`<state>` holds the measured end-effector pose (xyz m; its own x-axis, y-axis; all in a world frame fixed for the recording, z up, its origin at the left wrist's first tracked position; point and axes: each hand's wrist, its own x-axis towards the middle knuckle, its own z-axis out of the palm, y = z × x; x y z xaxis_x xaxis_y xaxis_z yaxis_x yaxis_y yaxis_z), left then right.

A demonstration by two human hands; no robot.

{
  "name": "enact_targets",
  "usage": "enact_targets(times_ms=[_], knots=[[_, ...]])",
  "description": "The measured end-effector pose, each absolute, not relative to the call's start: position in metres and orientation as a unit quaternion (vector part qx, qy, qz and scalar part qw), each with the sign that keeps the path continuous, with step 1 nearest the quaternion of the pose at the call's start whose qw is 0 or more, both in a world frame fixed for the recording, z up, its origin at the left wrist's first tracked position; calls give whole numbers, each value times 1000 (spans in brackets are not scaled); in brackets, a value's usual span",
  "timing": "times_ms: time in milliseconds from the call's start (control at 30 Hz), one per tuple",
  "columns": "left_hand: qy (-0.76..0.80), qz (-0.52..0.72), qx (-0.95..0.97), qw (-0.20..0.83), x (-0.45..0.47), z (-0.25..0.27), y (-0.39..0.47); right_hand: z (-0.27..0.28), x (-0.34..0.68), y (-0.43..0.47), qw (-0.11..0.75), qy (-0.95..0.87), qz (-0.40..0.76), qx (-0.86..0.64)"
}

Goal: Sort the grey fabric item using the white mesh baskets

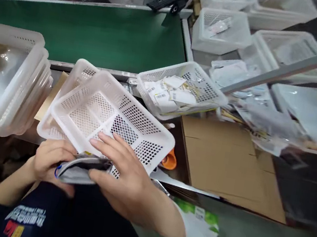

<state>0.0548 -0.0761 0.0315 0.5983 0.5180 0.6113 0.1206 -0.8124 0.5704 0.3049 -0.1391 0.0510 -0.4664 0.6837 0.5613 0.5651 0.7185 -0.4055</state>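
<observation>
Landmark: white perforated basket (pixel 122 120), tilted, empty, resting on a second basket of the same kind.

Green conveyor belt (pixel 85 30) runs behind the basket, well apart. Stack of white bins (pixel 4 82) stands to the basket's left, near it. Flat brown cardboard (pixel 224 161) lies to its right, just beside. Another perforated basket (pixel 181 90), tilted and holding white labelled packets, sits behind and right of the landmark, close to its far corner.

Right hand (pixel 125 173): open, fingers spread flat, fingertips on the basket's near rim, palm pressing the top of a grey pouch (pixel 81 170).

Left hand (pixel 50 157): curled round the pouch's left end, gripping it.

Grey pouch: at the basket's near edge, touching it, pinned between both hands.

Orange object (pixel 170 160): partly hidden under the basket's right corner; kind not discernible.
</observation>
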Motion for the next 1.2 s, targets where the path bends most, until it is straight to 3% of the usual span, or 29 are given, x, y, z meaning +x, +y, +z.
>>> enact_targets(times_ms=[100, 200, 433, 633, 833, 1200], knots=[[163, 370, 842, 357, 46, 42, -70, 65, 299, -142, 368, -827, 133, -403], [165, 296, 810, 478, 38, 53, -66, 76, 294, -150, 369, -829, 112, -406], [196, 144, 803, 544, 40, 85, -59, 91, 285, -149, 289, -893, 47, -343], [196, 121, 845, 482, 32, 97, -61, 100, 281, -156, 271, -902, 45, -332], [246, 170, 877, 375, 24, 109, -62, 115, 285, -173, 184, -921, 62, -338], [314, 173, 862, 358, 18, 114, -75, 108, 276, -173, 321, -833, 158, -422]])
